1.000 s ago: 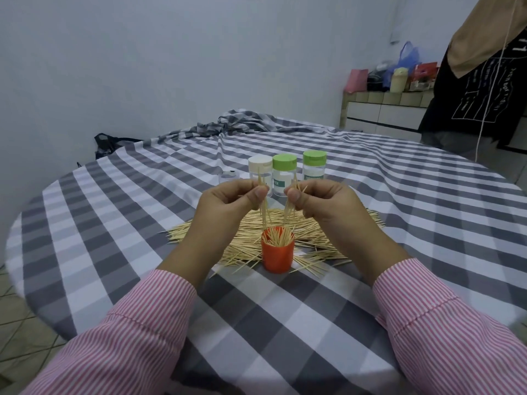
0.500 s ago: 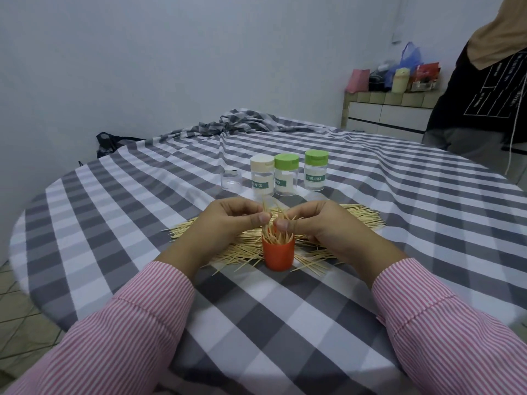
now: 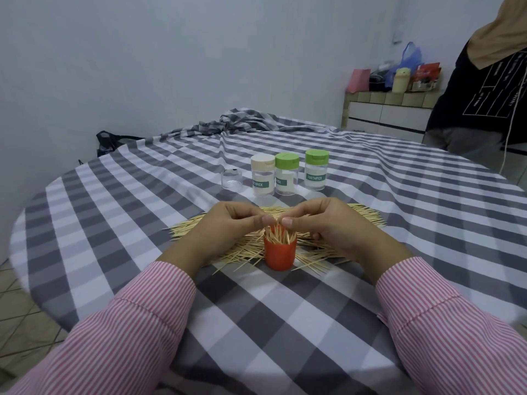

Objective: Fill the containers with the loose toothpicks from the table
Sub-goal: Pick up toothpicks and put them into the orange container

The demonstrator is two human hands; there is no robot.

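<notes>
Both hands' (image 3: 228, 226) (image 3: 328, 223) grips seemingly pinched on thin wooden toothpicks (image 3: 279, 233) above round orange container (image 3: 280, 253).

cup (image 3: 279, 256) before jars (image 3: 288, 178), on toothpicks (image 3: 245, 249)

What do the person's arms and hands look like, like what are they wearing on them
Both arms wear long sleeves with fine pink-and-white vertical stripes, each ending in a buttoned-style cuff at the wrist: the left sleeve and the right sleeve. The left hand and the right hand are bare, with no gloves, and no rings or watch show from this view.
</notes>
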